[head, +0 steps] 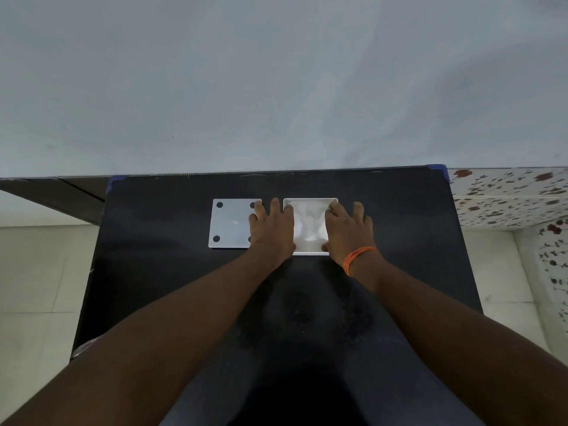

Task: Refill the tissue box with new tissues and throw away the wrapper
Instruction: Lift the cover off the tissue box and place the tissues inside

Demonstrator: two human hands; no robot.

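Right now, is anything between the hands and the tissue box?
No. The left hand and right hand already rest on the open tissue box, tissues showing between them.

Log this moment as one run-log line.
stage: box open, tissues inside | left hand and right hand on box sides | lid flat, left | wrapper: unseen

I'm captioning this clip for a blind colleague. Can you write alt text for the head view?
Two bare hands, left hand and right hand, rest on either side of an open white tissue box holding tissues on a black table; a white panel with dark dots lies beside it.
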